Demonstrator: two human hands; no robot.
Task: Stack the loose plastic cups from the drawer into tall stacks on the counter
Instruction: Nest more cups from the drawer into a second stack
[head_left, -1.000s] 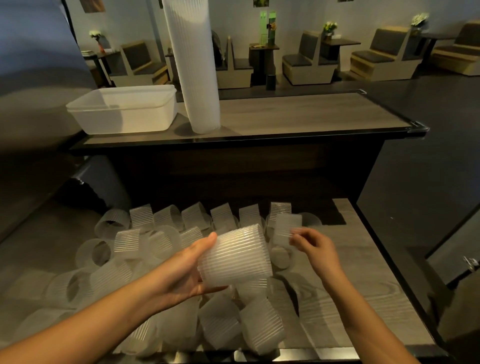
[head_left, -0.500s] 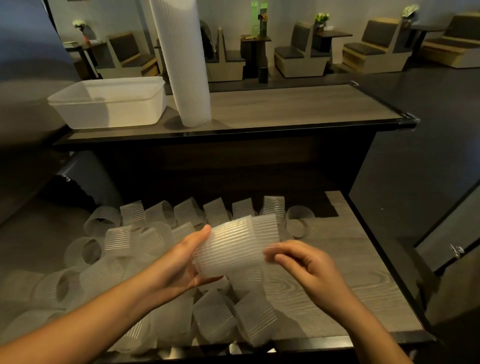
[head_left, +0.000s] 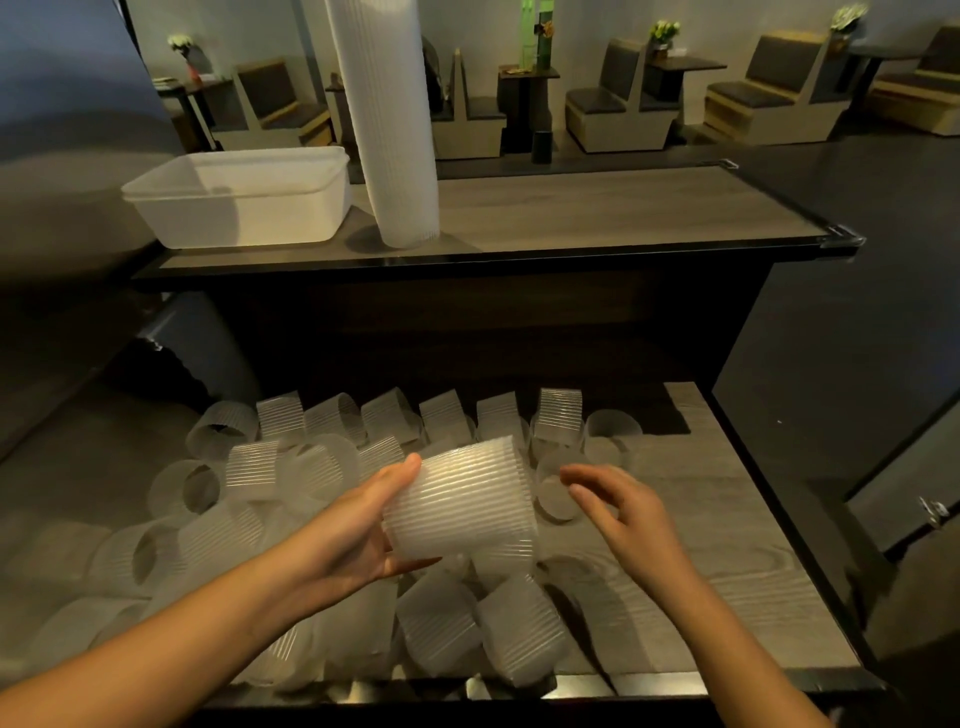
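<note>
While the left hand (head_left: 353, 535) grips a short nested bundle of cups (head_left: 462, 499) on its side above the drawer (head_left: 727, 571), the right hand (head_left: 623, 514) hovers empty, fingers loosely spread, just beside it. The next loose cup (head_left: 558, 493) should probably be seated square to the bundle's axis, lest the ribs jam. A tall stack (head_left: 389, 130) stands on the counter (head_left: 597, 208).

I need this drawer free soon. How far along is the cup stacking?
Done: one tall stack stands on the counter. In hand: the left hand holds a short nested stack; the right hand hovers open beside it. Left: many loose cups lie in the drawer.
</note>
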